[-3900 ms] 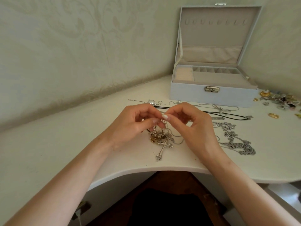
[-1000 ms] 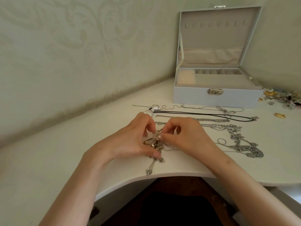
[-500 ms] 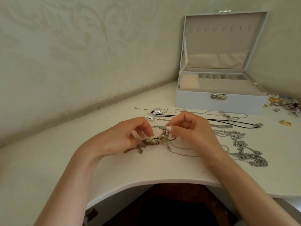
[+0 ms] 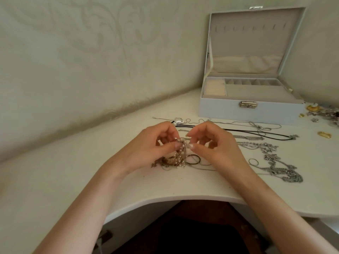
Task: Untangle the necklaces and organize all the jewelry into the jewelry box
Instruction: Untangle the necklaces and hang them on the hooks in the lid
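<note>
Gold-toned, pearl-beaded tangle (image 4: pixel 176 158) at the near edge of the table (image 4: pixel 73 171), bottom resting on it, top strand raised between both hands. Left hand (image 4: pixel 154 145): thumb and forefinger clamped on the pearl strand, other fingers curled. Right hand (image 4: pixel 214 145): thumb and forefinger pinched on the same strand just beside, tips nearly touching the left's.

Versus half a second ago: strand pulled up out of the clump instead of lying low, and a dark loop (image 4: pixel 192 159) now showing on the table under the right thumb. Reads as one strand starting to separate — knot not out yet, judging by the bunch below the left hand.

Further out: black cord necklace (image 4: pixel 256 132) and silver chains (image 4: pixel 282 169) spread to the right, apart from the tangle. Jewelry box (image 4: pixel 251 114) open at the back right, compartments looking bare — nothing filed so far. Small pieces (image 4: pixel 322 112) heaped right of the box. Probably early in the task.
</note>
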`<state>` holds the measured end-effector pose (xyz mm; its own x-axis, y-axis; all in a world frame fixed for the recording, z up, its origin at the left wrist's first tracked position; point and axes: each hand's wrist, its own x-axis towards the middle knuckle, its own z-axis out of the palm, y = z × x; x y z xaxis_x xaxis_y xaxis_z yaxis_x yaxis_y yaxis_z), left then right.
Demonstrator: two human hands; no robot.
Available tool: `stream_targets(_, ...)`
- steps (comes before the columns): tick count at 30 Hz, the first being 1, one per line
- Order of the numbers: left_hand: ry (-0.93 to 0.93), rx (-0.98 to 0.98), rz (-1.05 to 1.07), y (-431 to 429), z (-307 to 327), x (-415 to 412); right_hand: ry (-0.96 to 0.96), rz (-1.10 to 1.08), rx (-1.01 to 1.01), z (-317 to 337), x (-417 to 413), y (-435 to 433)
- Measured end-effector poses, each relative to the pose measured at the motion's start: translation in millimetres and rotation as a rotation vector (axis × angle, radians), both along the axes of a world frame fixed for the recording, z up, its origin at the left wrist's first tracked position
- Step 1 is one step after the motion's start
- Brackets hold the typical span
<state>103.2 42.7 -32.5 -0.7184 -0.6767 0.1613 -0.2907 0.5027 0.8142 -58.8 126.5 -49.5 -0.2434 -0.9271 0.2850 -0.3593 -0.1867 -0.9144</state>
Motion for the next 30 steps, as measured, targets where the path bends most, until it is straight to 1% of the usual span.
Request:
stream_targets(3, 0.015, 0.069, 0.016, 0, 2, 1, 0.25, -0.031, 0.115, 0, 4, 1)
stream_targets(5, -0.002, 0.108, 0.023, 0, 4, 1, 0.489, -0.042, 0.176, -1, 6, 2)
stream_targets(6, -0.017, 0.112, 0.022, 0, 6, 0, 0.583, -0.052, 0.174, -1, 7, 2)
stream_targets(7, -0.033, 0.104, 0.018, -1, 7, 0, 0.635, -0.067, 0.151, -1, 8, 1)
stream_targets(8, -0.046, 0.094, 0.013, -1, 9, -1, 0.642, -0.081, 0.12, -1, 8, 1)
stream_targets(13, -0.117, 0.057, -0.004, -4, 16, -1, 0.398, -0.111, 0.07, -2, 2, 3)
stream_targets(16, -0.103, 0.142, -0.005, -6, 15, 3, 0.169, -0.092, 0.068, -1, 0, 5)
stream_targets(18, -0.077, 0.208, -0.007, -6, 12, 5, 0.086, -0.085, 0.067, -1, -1, 5)
stream_targets(24, 0.032, 0.321, 0.03, -1, 1, 3, -0.013, -0.096, 0.06, -3, 0, 3)
stream_targets(27, 0.117, 0.402, 0.028, 4, -2, -1, -0.054, -0.102, 0.043, -4, -1, 3)
stream_targets(30, 0.158, 0.41, 0.03, 4, -7, -1, -0.072, -0.115, 0.021, -4, -2, 2)
